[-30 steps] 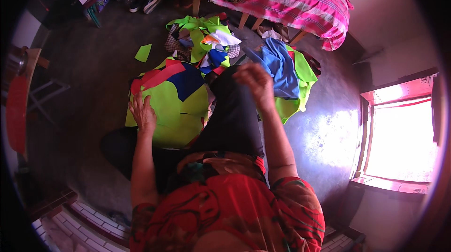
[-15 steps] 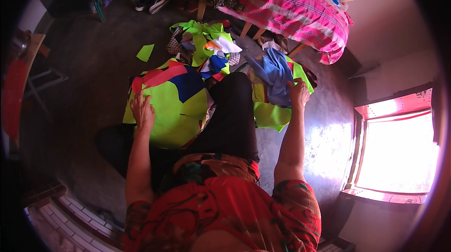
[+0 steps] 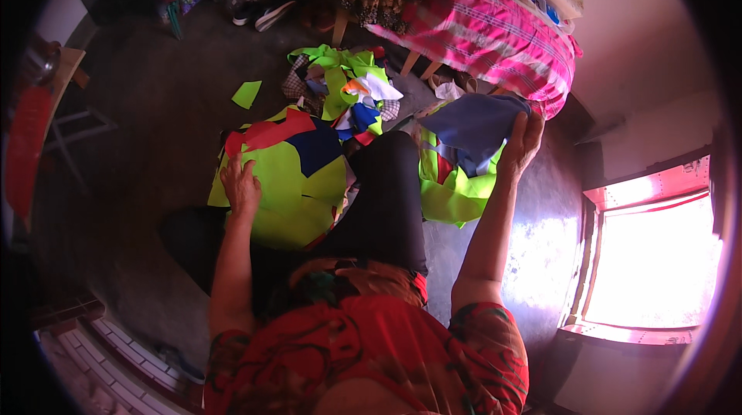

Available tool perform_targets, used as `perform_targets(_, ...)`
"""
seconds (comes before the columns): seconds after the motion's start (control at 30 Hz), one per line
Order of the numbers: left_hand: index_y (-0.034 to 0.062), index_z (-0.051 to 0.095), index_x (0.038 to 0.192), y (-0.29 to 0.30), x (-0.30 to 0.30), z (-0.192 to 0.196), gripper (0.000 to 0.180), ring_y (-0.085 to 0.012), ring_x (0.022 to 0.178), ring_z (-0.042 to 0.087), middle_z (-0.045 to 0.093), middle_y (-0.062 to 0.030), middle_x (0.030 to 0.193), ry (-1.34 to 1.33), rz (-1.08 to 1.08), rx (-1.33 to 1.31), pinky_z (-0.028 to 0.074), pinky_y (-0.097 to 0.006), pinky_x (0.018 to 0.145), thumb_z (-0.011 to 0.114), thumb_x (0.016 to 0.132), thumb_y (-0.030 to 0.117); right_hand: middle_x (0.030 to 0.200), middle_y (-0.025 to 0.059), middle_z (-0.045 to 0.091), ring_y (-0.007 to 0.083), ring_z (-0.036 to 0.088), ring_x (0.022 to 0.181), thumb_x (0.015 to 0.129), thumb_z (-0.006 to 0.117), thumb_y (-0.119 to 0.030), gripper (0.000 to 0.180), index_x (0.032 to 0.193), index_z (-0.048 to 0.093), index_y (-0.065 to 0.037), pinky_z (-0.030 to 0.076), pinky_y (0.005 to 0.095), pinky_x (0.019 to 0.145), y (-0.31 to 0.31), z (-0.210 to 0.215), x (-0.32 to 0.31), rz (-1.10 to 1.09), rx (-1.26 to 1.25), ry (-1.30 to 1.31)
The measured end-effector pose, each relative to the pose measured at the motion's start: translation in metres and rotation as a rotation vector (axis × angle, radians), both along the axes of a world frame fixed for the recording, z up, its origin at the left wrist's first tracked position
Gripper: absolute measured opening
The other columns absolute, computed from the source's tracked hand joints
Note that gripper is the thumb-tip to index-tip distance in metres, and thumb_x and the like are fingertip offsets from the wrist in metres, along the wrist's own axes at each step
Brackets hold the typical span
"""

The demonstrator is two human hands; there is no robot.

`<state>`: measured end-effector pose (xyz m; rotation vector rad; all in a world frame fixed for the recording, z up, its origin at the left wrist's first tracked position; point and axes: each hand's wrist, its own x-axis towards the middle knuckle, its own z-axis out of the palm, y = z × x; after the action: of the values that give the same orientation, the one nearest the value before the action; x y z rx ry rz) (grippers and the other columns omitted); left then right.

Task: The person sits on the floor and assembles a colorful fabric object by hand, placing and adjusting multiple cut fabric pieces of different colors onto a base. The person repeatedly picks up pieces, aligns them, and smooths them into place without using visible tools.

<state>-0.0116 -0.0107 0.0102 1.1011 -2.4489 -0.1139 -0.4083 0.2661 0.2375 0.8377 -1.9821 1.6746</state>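
Gripped in my right hand is the edge of a blue-grey cloth piece, lifted and stretched out over the right pile. Under it lie lime-green cloth pieces with bits of red and light blue. My left hand, its fingers apart and a little bent, is at the left edge of a broad lime-green cloth in front of my folded leg. Across the top of that stack lie a red cloth piece and a navy cloth piece.
A third heap of cloth scraps, green, checked, white and blue, sits farther off. One small green scrap lies alone on the dark floor. Beyond are a pink checked cover on wooden legs, and shoes. At right is a bright window.
My right hand has moved up and to the right, pulling the blue-grey cloth from a crumpled lie into a spread sheet. The left hand stays by the green cloth.
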Motion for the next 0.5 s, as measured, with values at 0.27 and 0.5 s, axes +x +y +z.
perform_targets(0.27, 0.0066, 0.057, 0.111, 0.007, -0.012, 0.050, 0.044, -0.0331, 0.121, 0.044, 0.049, -0.0144, 0.128, 0.382, -0.063, 0.011, 0.033, -0.046, 0.100, 0.073, 0.071, 0.011, 0.089, -0.0039, 0.056, 0.0053, 0.049, 0.082, 0.094, 0.058, -0.018, 0.012, 0.099, 0.053, -0.008, 0.038, 0.0204, 0.074, -0.077, -0.010, 0.111, 1.049, 0.023, -0.596)
perform_targets(0.5, 0.0074, 0.052, 0.125, 0.057, -0.015, 0.159, 0.052, -0.0244, 0.128, 0.042, 0.046, -0.0111, 0.136, 0.820, -0.482, 0.729, 0.032, -0.037, 0.106, 0.070, 0.078, 0.021, 0.091, -0.0026, 0.056, 0.0060, 0.048, 0.085, 0.092, 0.060, -0.020, 0.016, 0.096, 0.055, -0.006, 0.039, 0.0218, 0.077, -0.116, -0.075, 0.173, 1.598, 0.318, -1.128)
